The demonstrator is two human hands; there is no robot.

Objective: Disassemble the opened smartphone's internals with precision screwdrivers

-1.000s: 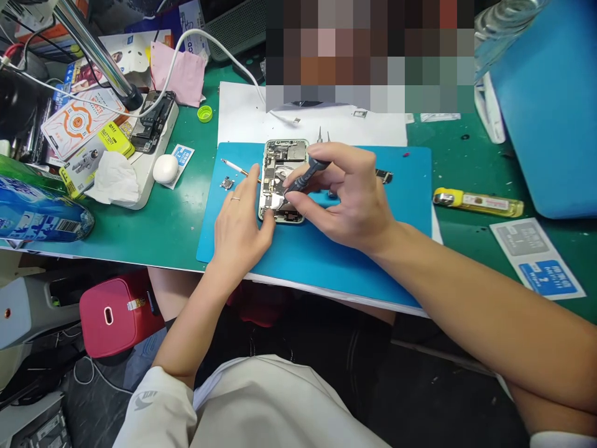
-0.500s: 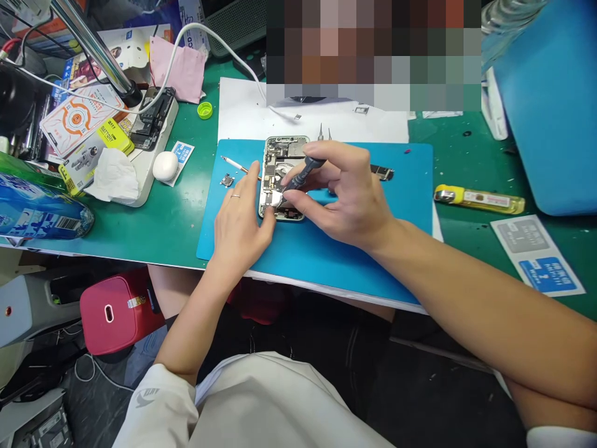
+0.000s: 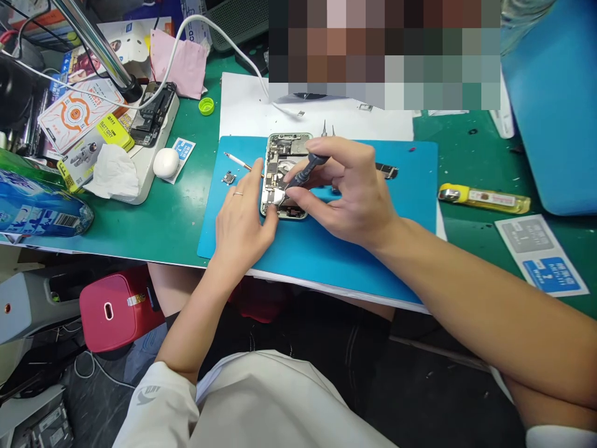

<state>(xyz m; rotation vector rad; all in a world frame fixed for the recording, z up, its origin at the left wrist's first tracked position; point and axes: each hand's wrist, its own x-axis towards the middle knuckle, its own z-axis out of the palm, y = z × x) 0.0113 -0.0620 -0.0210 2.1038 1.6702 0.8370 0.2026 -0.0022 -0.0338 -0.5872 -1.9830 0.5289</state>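
An opened smartphone (image 3: 296, 147) lies on a blue mat (image 3: 321, 264), its inner parts exposed. My right hand (image 3: 359, 193) is closed around a dark precision screwdriver (image 3: 311, 167), which slants down into the lower part of the phone; its tip is hard to make out. Along the phone's left edge rests my left hand (image 3: 245, 214), fingers stretched, thumb touching the lower left corner. Beyond my right hand, tweezer tips (image 3: 325, 128) stick out; the rest is hidden. A slim white tool (image 3: 237, 159) and a small part (image 3: 228, 178) lie left of the phone.
A dark narrow component (image 3: 388, 170) lies right of my right hand. Farther right are a yellow box cutter (image 3: 485, 198) and a printed card (image 3: 543, 255). White paper (image 3: 245, 102) lies behind the mat. Boxes, a white earbud case (image 3: 166, 163) and a blue-green packet (image 3: 41, 199) crowd the left.
The view has shifted slightly. Both hands, the screwdriver and the phone keep nearly the same places relative to each other.
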